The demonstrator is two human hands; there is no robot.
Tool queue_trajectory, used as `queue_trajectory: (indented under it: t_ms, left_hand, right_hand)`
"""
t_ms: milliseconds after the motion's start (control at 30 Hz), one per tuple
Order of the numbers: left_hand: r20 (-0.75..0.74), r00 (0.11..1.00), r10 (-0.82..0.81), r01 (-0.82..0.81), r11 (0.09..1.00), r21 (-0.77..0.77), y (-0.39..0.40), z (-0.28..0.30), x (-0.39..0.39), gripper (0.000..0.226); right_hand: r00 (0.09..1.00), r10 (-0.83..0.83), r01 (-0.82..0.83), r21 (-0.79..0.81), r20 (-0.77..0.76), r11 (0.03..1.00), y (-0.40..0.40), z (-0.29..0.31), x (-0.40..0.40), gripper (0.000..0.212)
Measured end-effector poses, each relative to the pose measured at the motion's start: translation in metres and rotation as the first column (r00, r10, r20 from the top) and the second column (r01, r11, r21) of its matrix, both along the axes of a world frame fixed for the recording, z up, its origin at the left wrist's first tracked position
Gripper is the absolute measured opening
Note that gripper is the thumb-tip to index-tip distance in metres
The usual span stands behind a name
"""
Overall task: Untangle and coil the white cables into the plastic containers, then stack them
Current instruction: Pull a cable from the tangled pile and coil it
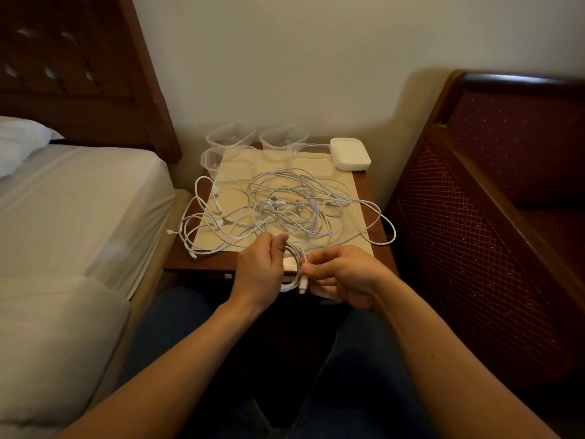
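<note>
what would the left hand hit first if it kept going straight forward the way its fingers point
Probably the tangle of white cables on the table. The left hand, gripping a small coil, points up and away over the near edge. Depth is unclear, so it may pass just above the strands.

Left hand (260, 271) grips a small cable coil (292, 267); right hand (343, 275) pinches its plug at 3 o'clock. Tangled cables (285, 207) and containers (283, 137) lie toward 12.
</note>
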State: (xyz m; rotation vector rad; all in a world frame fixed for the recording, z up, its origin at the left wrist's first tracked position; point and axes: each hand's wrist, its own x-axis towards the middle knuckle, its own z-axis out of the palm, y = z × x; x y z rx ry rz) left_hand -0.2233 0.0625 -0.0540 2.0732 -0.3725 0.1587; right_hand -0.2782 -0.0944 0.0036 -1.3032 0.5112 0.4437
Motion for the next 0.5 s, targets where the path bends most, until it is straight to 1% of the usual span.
queue_trajectory:
  t_ms: [100, 200, 233, 367, 467, 500]
  left_hand:
    - [-0.082, 0.997, 0.005, -0.008, 0.999, -0.042, -0.006, 0.007, 0.001, 0.040]
    - [-0.188, 0.981, -0.045, 0.028, 0.995, -0.091, -0.008, 0.010, 0.001, 0.038]
    - [-0.219, 0.974, -0.067, 0.043, 0.993, -0.111, -0.009, 0.011, -0.001, 0.037]
    - [-0.237, 0.966, -0.106, 0.077, 0.989, -0.128, -0.011, 0.009, -0.003, 0.038]
    - [-0.237, 0.962, -0.132, 0.105, 0.987, -0.124, -0.010, 0.005, -0.005, 0.041]
    - [-0.231, 0.962, -0.142, 0.118, 0.986, -0.116, -0.010, 0.005, -0.007, 0.041]
  right_hand:
    - [0.989, -0.119, 0.124, -0.049, 0.091, 0.991, 0.012, -0.007, -0.001, 0.013]
    - [0.971, -0.121, 0.171, -0.250, 0.204, 0.953, 0.013, -0.012, -0.001, 0.017]
    - [0.967, -0.117, 0.183, -0.293, 0.228, 0.939, 0.013, -0.014, -0.001, 0.018]
    - [0.957, -0.103, 0.197, -0.346, 0.273, 0.917, 0.015, -0.020, -0.003, 0.025]
    - [0.953, -0.096, 0.217, -0.422, 0.288, 0.880, 0.011, -0.027, -0.003, 0.041]
    - [0.954, -0.088, 0.213, -0.443, 0.286, 0.871, 0.009, -0.029, -0.004, 0.042]
